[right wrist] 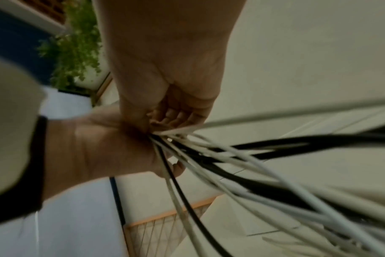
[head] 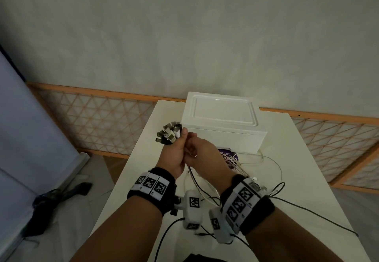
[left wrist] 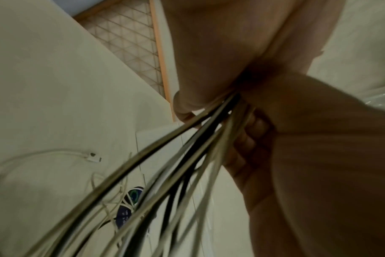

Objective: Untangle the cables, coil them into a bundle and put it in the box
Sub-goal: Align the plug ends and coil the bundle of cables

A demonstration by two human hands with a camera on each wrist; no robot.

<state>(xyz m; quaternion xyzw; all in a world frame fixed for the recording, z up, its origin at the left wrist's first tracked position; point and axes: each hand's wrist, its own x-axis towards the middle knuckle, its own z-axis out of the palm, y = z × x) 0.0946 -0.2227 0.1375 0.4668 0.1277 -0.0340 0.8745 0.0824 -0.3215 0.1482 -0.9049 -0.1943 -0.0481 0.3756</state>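
Several black and white cables (head: 192, 176) are gathered in one bunch above the table. My left hand (head: 174, 151) grips the bunch just under its plugs (head: 169, 133), which stick up and to the left. Right beside it, my right hand (head: 197, 151) has its fingers curled round the same strands. In the left wrist view the cables (left wrist: 187, 151) fan down from both fists; in the right wrist view the cables (right wrist: 231, 161) spread to the lower right. The loose ends trail over the table. The white box (head: 223, 118) stands behind the hands with its lid on.
The white table (head: 303, 171) carries a purple packet (head: 228, 156) in front of the box and a loose white cable end (head: 255, 178) to the right. A thin black wire (head: 311, 212) runs off the right edge. An orange lattice fence (head: 92, 118) stands behind.
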